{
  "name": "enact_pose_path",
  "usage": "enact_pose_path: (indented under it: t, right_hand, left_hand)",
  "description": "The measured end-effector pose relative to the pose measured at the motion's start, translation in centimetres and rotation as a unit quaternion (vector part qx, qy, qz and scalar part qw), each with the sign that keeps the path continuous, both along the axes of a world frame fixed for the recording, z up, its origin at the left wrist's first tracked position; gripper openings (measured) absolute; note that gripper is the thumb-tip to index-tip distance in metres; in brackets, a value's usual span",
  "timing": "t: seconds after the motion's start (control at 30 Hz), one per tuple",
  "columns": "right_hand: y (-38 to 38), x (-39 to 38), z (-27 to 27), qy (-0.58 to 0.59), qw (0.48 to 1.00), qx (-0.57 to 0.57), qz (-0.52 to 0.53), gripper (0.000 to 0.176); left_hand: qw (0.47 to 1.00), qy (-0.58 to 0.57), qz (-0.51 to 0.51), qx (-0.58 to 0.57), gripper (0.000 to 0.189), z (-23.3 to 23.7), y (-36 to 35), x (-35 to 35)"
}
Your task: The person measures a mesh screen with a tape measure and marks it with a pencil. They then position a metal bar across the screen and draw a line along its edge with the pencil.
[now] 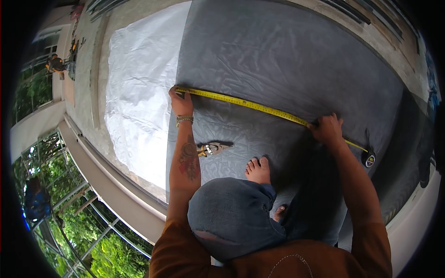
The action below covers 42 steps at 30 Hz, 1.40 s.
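Note:
A yellow tape measure blade point(245, 103) stretches across a dark grey mesh sheet point(278, 51). My left hand point(181, 103) is closed on the blade's end, at the mesh's left edge. Farther right, my right hand point(327, 129) grips the blade along its length, its fingers bent round it. Beyond that hand the blade runs on to the tape measure's case point(369, 160), which lies on the mesh. Yellow-handled snips point(213, 148) rest on the mesh beside my left forearm, touched by neither hand.
A shiny white sheet point(139, 83) lies left of the mesh, partly under it. My bare foot point(258, 170) stands on the mesh. Dark metal bars point(347, 10) lie along the far edge. A low ledge point(111, 171) and railing point(92, 204) border the left side, with greenery beyond.

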State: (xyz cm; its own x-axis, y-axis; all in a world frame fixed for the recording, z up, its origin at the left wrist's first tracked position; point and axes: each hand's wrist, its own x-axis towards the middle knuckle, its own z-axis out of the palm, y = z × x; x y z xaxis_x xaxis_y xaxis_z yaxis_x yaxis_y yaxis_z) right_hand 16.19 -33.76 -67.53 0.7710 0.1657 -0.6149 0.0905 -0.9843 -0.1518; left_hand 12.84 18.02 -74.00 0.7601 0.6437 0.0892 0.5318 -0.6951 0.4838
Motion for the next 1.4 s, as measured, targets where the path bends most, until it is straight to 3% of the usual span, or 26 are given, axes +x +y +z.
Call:
enact_pose_path:
  t: [0.2, 0.27, 0.5, 0.67, 0.8, 0.87, 1.0, 1.07, 1.1, 1.17, 1.4]
  right_hand:
    - [0.2, 0.7, 0.7, 0.052, 0.998, -0.026, 0.001, 0.046]
    - [0.0, 0.4, 0.5, 0.043, 0.997, -0.035, 0.057, 0.047]
    - [0.6, 0.0, 0.7, 0.087, 0.995, -0.052, 0.007, 0.047]
    - [0.7, -0.8, 0.8, -0.048, 0.999, -0.011, 0.022, 0.038]
    - [1.6, -0.1, 0.8, -0.063, 0.991, 0.072, 0.09, 0.037]
    - [2.1, 0.7, 0.6, -0.049, 0.971, 0.105, 0.208, 0.046]
    - [4.7, 3.0, 0.1, -0.055, 0.944, 0.087, 0.312, 0.058]
    - [5.8, 4.1, -0.4, -0.142, 0.881, 0.081, 0.444, 0.078]
    - [6.5, 4.8, -0.2, -0.136, 0.879, 0.085, 0.448, 0.078]
    - [7.9, 5.9, 0.7, -0.084, 0.835, 0.041, 0.543, 0.097]
    - [12.0, 6.3, 1.0, -0.07, 0.803, -0.043, 0.59, 0.117]
  left_hand:
    - [1.0, -0.018, -0.01, 0.006, 0.051, -1.3, 2.1, -0.3]
    - [0.999, -0.032, -0.024, 0.001, 0.052, -1.7, 2.8, -0.4]
    - [1.0, 0.021, -0.005, 0.003, 0.05, -0.8, 2.5, 0.5]
    - [1.0, 0.019, -0.012, 0.009, 0.051, -1.2, 3.0, 0.5]
    - [0.999, 0.014, -0.035, 0.021, 0.052, -1.4, 3.2, 0.4]
    - [0.999, 0.03, -0.023, 0.022, 0.052, -0.9, 2.9, 0.6]
    - [0.998, 0.065, -0.002, 0.017, 0.053, -0.7, 2.7, 0.8]
    - [0.998, 0.067, -0.002, 0.017, 0.053, -0.7, 2.7, 0.8]
    - [0.998, 0.062, -0.006, 0.018, 0.053, -0.7, 2.7, 0.8]
    - [0.996, 0.081, 0.003, 0.019, 0.053, -0.7, 2.8, 0.8]
    - [0.997, 0.069, -0.003, 0.028, 0.057, -1.0, 3.2, 0.8]
